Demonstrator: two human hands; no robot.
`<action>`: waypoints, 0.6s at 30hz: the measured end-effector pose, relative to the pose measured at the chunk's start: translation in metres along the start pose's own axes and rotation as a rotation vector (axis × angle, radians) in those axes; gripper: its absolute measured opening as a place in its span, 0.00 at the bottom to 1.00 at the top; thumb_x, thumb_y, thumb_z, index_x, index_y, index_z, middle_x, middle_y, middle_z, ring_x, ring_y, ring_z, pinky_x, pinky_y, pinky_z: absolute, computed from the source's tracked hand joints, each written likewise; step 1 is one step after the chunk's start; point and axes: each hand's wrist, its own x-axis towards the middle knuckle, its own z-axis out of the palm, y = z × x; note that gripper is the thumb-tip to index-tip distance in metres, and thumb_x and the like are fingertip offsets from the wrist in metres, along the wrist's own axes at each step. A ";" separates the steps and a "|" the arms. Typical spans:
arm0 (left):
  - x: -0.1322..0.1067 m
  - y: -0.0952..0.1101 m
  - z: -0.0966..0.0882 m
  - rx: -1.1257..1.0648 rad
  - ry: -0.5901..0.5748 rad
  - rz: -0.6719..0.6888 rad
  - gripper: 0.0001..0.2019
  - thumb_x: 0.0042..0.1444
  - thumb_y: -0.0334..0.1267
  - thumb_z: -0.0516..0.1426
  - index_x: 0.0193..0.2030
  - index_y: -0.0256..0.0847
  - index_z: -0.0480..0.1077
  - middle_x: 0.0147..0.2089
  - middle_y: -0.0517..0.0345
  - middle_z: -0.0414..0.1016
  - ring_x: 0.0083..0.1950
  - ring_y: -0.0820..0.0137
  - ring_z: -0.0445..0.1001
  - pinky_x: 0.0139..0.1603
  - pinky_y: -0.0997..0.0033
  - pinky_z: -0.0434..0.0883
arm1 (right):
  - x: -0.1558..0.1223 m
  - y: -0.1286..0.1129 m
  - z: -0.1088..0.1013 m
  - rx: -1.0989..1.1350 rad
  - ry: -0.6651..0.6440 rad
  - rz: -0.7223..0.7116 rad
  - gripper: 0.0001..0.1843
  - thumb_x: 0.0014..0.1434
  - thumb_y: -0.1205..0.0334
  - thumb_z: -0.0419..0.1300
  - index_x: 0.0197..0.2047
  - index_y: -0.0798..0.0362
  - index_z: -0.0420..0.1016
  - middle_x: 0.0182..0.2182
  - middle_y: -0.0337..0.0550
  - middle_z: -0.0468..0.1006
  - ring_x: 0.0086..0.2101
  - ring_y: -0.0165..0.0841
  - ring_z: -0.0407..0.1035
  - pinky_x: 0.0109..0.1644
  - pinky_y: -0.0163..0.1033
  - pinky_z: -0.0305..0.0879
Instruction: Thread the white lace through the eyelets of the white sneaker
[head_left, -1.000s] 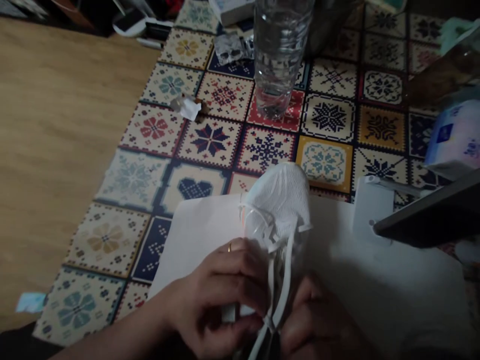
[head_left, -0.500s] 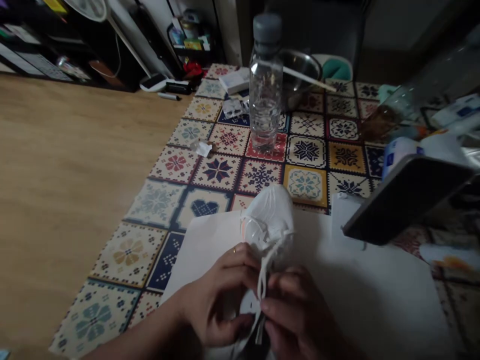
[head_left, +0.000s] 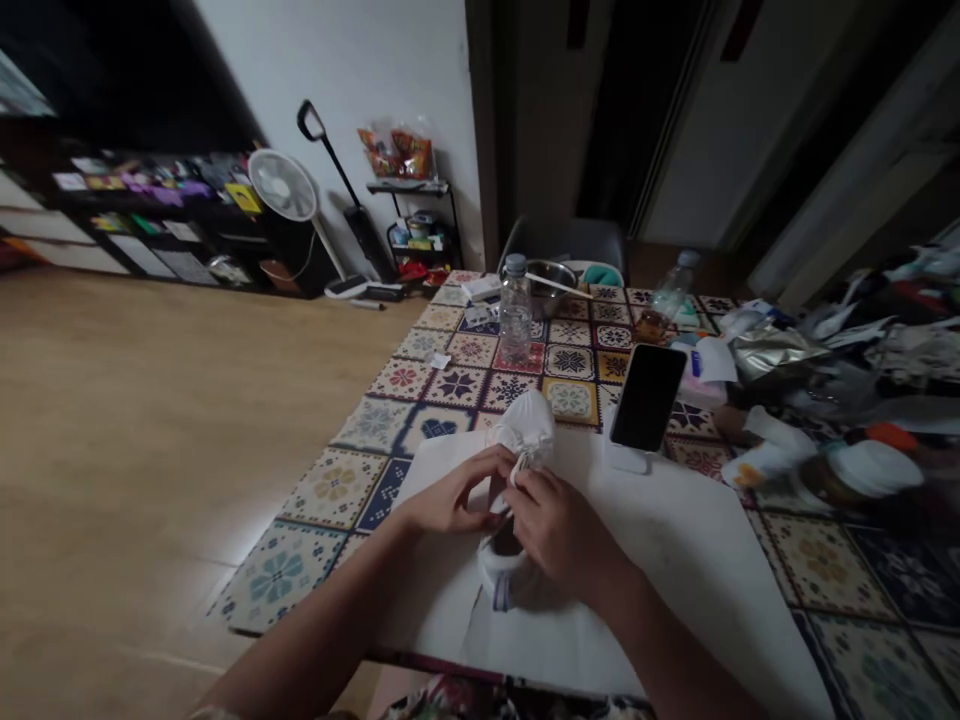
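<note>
A white shoe (head_left: 529, 412) stands on a white sheet (head_left: 667, 570), its toe pointing away from me and its heel towards me. Over the shoe's opening, my left hand (head_left: 466, 490) comes in from the left, fingers curled and pinching the white shoelace (head_left: 519, 466). From the right, my right hand (head_left: 551, 520) closes on the same lace, its fingertips close to those of the left. The part of the lace between the fingers is partly hidden by them.
Beyond the shoe, a clear plastic bottle (head_left: 515, 315) stands on the patterned tablecloth (head_left: 360, 425). A phone (head_left: 649, 398) leans on a white stand to the right. Further right are a white-lidded jar (head_left: 862, 470) and bags. A metal bowl (head_left: 553, 278) sits at the back.
The view has pulled back and tilted up, so the shoe and hands look smaller and more of the room shows. Both hands remain at the lace; my right hand now sits higher over the opening.
</note>
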 end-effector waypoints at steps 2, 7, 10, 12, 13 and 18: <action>0.002 -0.001 -0.001 0.007 0.003 -0.012 0.17 0.53 0.47 0.60 0.43 0.37 0.67 0.48 0.46 0.70 0.52 0.58 0.69 0.59 0.57 0.66 | 0.003 0.001 -0.001 -0.027 -0.056 0.015 0.10 0.62 0.74 0.55 0.44 0.61 0.76 0.41 0.54 0.77 0.43 0.42 0.70 0.49 0.47 0.73; 0.004 0.007 -0.003 0.087 -0.001 -0.109 0.12 0.51 0.42 0.60 0.37 0.38 0.65 0.43 0.53 0.69 0.47 0.63 0.68 0.55 0.61 0.67 | 0.012 0.006 -0.004 0.013 -0.162 0.064 0.09 0.62 0.76 0.55 0.39 0.58 0.75 0.40 0.52 0.77 0.44 0.40 0.71 0.50 0.45 0.72; 0.000 0.014 0.001 0.104 0.051 -0.160 0.11 0.51 0.43 0.59 0.35 0.39 0.65 0.39 0.56 0.68 0.44 0.64 0.67 0.54 0.62 0.67 | 0.015 0.012 0.000 0.166 -0.094 0.111 0.10 0.60 0.78 0.54 0.36 0.56 0.74 0.38 0.48 0.76 0.41 0.37 0.72 0.49 0.43 0.71; -0.003 0.015 0.008 0.100 0.108 -0.181 0.12 0.52 0.44 0.59 0.38 0.38 0.66 0.39 0.55 0.69 0.44 0.64 0.66 0.54 0.62 0.67 | 0.017 0.012 0.000 0.298 0.020 0.156 0.12 0.60 0.78 0.53 0.33 0.55 0.73 0.34 0.45 0.76 0.38 0.34 0.72 0.46 0.41 0.71; -0.005 0.015 0.012 0.098 0.148 -0.191 0.13 0.53 0.45 0.58 0.40 0.38 0.67 0.41 0.55 0.69 0.45 0.64 0.67 0.54 0.62 0.67 | 0.017 0.010 -0.003 0.350 0.094 0.178 0.12 0.60 0.78 0.52 0.32 0.54 0.73 0.33 0.44 0.76 0.37 0.33 0.72 0.45 0.40 0.71; -0.009 0.014 0.036 0.099 0.360 -0.281 0.18 0.56 0.50 0.58 0.44 0.37 0.69 0.44 0.51 0.71 0.46 0.62 0.68 0.53 0.59 0.68 | 0.009 -0.023 -0.051 0.598 0.558 0.034 0.09 0.66 0.69 0.54 0.39 0.52 0.76 0.34 0.41 0.79 0.38 0.31 0.74 0.45 0.38 0.71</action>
